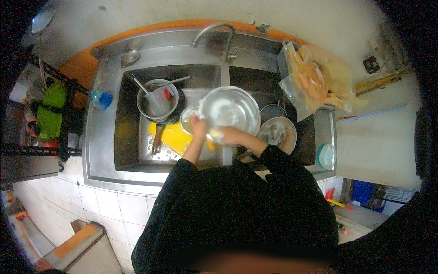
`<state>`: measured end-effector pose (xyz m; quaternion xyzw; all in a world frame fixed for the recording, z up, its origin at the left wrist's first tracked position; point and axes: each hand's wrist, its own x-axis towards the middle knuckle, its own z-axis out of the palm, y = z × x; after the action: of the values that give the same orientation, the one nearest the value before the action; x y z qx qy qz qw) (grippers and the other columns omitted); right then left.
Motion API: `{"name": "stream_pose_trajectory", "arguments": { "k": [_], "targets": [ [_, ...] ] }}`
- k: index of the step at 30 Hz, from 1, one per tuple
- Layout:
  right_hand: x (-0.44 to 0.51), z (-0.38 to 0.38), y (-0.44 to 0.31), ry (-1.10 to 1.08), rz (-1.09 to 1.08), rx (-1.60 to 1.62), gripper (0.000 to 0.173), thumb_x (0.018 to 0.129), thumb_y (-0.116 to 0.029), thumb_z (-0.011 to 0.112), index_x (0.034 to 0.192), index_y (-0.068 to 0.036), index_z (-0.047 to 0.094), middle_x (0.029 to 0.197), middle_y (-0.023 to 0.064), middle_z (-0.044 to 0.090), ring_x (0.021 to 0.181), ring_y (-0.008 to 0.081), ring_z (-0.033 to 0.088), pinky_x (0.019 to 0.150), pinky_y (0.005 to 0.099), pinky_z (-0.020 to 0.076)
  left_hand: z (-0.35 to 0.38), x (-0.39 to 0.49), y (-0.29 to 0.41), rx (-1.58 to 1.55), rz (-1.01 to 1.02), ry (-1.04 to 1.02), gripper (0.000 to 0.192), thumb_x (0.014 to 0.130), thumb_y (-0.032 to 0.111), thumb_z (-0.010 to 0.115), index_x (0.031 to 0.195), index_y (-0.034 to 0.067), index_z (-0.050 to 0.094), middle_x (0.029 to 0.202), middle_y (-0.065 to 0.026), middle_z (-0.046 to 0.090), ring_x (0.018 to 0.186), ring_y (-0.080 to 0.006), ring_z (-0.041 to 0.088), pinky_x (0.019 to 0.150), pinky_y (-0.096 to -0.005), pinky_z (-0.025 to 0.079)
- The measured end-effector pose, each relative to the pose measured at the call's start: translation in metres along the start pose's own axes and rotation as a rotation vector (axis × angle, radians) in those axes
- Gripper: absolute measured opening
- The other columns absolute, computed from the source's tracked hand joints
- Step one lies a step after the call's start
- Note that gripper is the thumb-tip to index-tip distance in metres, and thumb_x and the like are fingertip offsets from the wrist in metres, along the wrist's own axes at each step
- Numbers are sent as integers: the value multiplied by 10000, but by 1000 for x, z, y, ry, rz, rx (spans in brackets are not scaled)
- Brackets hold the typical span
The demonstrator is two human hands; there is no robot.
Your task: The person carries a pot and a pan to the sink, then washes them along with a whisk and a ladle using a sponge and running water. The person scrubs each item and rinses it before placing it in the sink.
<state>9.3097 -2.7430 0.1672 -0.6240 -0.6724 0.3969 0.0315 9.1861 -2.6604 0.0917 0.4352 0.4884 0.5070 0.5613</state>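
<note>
A large shiny metal bowl (236, 106) is held over the divider between two sink basins. My left hand (197, 127) grips its left rim, thumb on the inner side. Inside the near rim, my right hand (230, 135) presses a pale yellow sponge (215, 133), partly hidden by the fingers, against the metal. White suds show along the rim. Just left of the bowl is a smaller round container (186, 120), partly covered by my left hand. Under it in the left basin lies a yellow board or sheet (172, 138).
The left basin holds a saucepan (159, 118) with utensils and a translucent jug (159, 102). In the right basin are a soapy round pan (279, 132) and a strainer (273, 110). A curved faucet (219, 25) rises behind. Plastic bags (308, 78) overhang the right rim.
</note>
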Motion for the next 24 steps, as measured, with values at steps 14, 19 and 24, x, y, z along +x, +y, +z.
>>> {"name": "stream_pose_trajectory", "arguments": {
  "k": [14, 19, 24],
  "targets": [
    [-102, -47, 67, 358, 116, -478, 520, 549, -141, 712, 1045, -113, 559, 930, 143, 596, 875, 336, 566, 755, 418, 457, 10, 6, -56, -75, -319, 156, 305, 789, 218, 596, 1019, 36, 514, 819, -93, 563, 682, -181, 545, 586, -298, 454],
    [-98, -40, 120, 390, 290, -346, 545, 580, -129, 698, 1102, -122, 545, 958, 148, 593, 903, 329, 562, 757, 418, 454, -58, 9, -165, -457, -1008, 70, 311, 763, 244, 598, 1012, 76, 517, 697, -88, 537, 549, -233, 510, 526, -318, 462],
    [-70, -45, 156, 392, 275, -392, 504, 628, -117, 658, 1118, -135, 542, 970, 146, 589, 916, 324, 559, 746, 417, 452, -86, 12, -201, 1148, 159, -539, 235, 734, 328, 583, 769, 97, 610, 640, -123, 590, 511, -284, 538, 537, -357, 465]
  ]
}}
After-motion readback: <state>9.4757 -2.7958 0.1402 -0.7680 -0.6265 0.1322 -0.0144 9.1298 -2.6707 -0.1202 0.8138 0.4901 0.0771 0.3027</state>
